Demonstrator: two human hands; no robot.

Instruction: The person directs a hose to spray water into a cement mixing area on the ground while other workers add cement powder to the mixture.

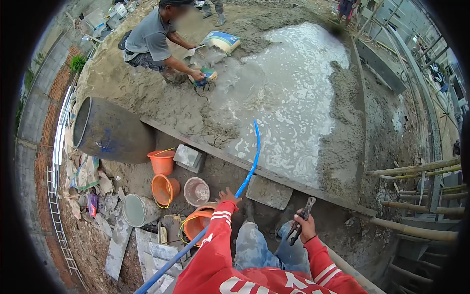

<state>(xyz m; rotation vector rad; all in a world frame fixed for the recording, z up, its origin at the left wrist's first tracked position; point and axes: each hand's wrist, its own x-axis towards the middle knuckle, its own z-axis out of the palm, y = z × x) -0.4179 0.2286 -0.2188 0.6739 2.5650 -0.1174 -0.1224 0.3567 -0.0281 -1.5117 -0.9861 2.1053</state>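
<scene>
One blue hose point(257, 144), at left hand point(227, 197), fingers spread, grip unclear, could slip if loosely held; pliers point(307, 208) clasped in right hand point(308, 228).

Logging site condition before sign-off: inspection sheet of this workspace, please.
Surface: wet grey mix, pooled pale water on top, edged by a plank.
Job's things: blue hose, its end over the mix; pliers.
Clutter: orange buckets, a large barrel, scrap boards.
Hands: left hand at the hose, grip unclear; right hand closed on the pliers.
Cables: none clearly made out.
Surroundings: co-worker bending with a sack; bamboo poles at right.
</scene>
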